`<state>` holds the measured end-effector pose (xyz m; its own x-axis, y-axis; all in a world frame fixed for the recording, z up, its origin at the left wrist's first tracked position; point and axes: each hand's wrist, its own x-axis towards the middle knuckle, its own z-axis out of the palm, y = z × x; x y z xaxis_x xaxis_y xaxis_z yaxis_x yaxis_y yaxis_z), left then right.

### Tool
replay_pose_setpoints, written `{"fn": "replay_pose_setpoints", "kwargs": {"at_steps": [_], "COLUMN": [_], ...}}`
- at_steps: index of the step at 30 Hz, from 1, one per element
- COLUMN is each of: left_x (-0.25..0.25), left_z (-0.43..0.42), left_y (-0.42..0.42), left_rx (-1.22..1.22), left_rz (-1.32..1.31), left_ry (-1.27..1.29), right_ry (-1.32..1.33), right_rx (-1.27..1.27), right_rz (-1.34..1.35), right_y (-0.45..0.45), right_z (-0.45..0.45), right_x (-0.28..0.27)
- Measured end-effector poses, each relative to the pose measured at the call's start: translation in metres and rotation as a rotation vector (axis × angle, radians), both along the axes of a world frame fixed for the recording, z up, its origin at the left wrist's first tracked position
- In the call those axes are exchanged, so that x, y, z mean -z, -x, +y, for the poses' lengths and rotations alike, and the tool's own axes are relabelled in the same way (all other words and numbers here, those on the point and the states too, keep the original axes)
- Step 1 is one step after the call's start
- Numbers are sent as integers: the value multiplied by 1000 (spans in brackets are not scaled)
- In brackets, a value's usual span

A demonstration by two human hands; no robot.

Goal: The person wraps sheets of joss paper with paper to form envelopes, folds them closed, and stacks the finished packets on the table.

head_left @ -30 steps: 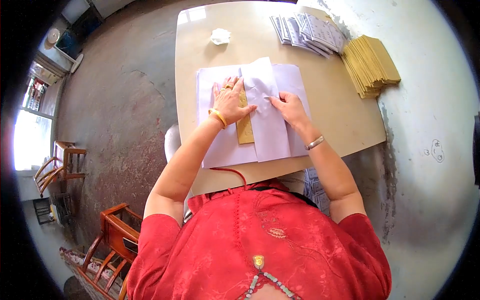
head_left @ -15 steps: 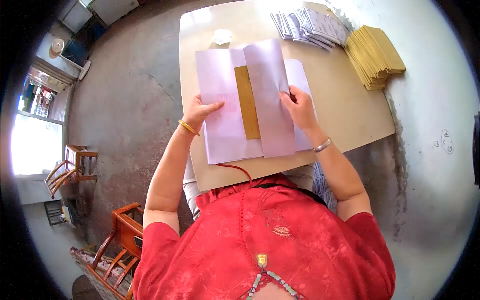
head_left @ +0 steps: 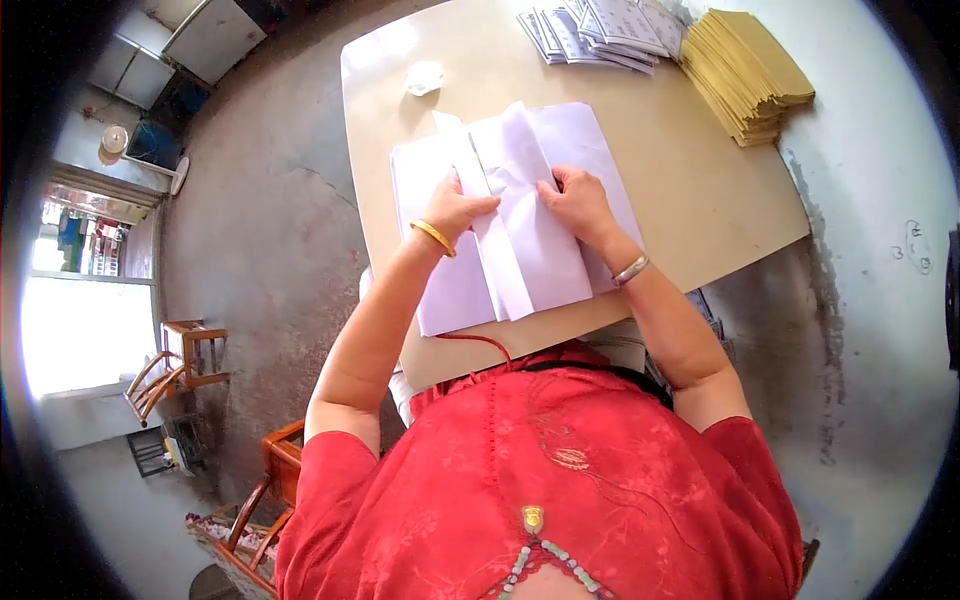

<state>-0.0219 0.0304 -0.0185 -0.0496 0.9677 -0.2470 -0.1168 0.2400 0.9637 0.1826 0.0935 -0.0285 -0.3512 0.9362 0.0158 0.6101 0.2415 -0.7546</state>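
White-lilac paper sheets (head_left: 600, 150) lie in a stack on the table, the top one folded inward from both sides. My left hand (head_left: 453, 210) grips the narrow left fold (head_left: 505, 275), its thumb on top and its fingers hidden beneath. On the right, my right hand (head_left: 580, 205) pinches the wider folded flap (head_left: 550, 265) between curled fingers and thumb. The yellow-brown piece between the flaps is now covered by paper.
At the back of the table (head_left: 700, 220) lie printed packets (head_left: 615, 30), with a stack of brown envelopes (head_left: 745, 75) beside them near the wall. A small white object (head_left: 424, 77) stands behind the sheets. Wooden chairs (head_left: 185, 365) are at the left.
The sheet's left side has been folded over the yellow-brown piece. My left hand has moved right with that edge, while my right hand still holds the other flap.
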Motion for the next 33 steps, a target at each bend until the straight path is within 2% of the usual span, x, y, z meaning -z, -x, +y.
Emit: {"fn": "replay_pose_setpoints", "kwargs": {"at_steps": [6, 9, 13, 16, 17, 18, 22, 26, 30, 33], "left_x": [-6, -3, -18, -5, 2, 17, 3, 6, 12, 15], "left_z": [5, 3, -3, -14, -23, -33, -69, -84, -90, -91], "left_y": [-20, -25, -32, -31, -32, -36, -58, -68, -68, -64], "left_rx": [-21, -48, -29, 15, 80, 76, 210, 261, 311, 346], "left_rz": [185, 193, 87, 136, 275, 427, 996, 1113, 1234, 1201], "left_ry": [91, 34, 195, 73, 8, -186, -578, -596, -619, -568], "right_ry": [-72, -106, -114, -91, -85, -98, -120, -89, -55, -80], "right_rx": [9, 16, 17, 22, 22, 17, 11, 5, -8, -17], "right_rz": [-55, -46, -55, -39, -31, -24, -2, 12, -103, -127], "right_y": [3, 4, 4, 4, 3, 3, 1, 1, 4, 5], "right_z": [-5, -6, -6, -8, -8, -7, -6, -7, -9, -6], "right_x": [1, 3, 3, -1, -1, 0, 4, -2, -14, -8]}}
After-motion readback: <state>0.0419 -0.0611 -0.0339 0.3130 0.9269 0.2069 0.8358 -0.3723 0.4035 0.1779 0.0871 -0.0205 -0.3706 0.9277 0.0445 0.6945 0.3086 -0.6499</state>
